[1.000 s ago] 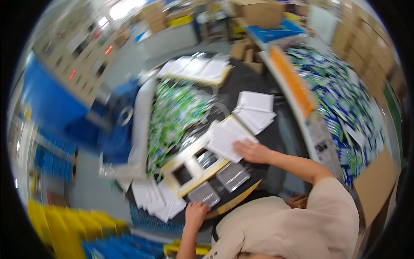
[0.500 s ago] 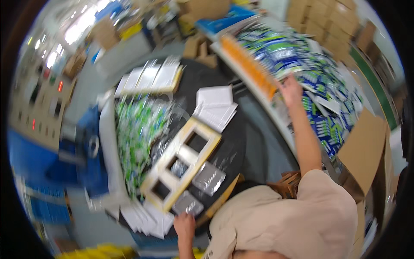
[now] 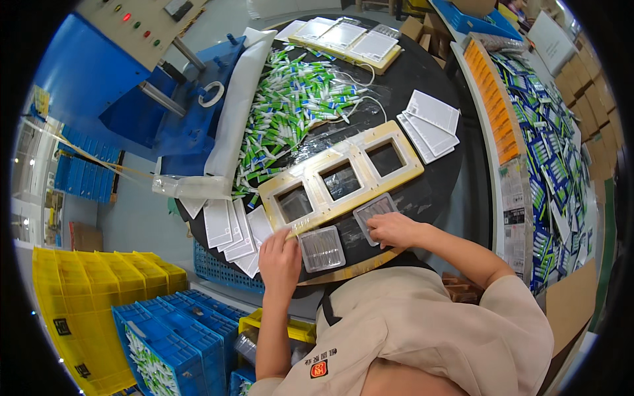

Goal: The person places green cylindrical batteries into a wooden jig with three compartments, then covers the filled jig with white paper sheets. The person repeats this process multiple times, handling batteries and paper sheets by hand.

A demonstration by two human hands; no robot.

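The near-left blue crate [image 3: 195,353] holds slim tubes [image 3: 150,363]; your right hand [image 3: 393,230] touches the right plastic tray [image 3: 371,210], your left hand [image 3: 279,263] borders the left tray [image 3: 322,251], curled fingers' grip unclear

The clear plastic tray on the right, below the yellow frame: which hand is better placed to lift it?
Probably the right hand: its fingers rest on that clear plastic tray. The left hand is farther off, beyond the other tray, fingers near the yellow frame.

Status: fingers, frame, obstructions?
Right fingers on right clear pack. Left fingers near yellow frame, contact unclear. Frame on black table; white cards beside it, none across.
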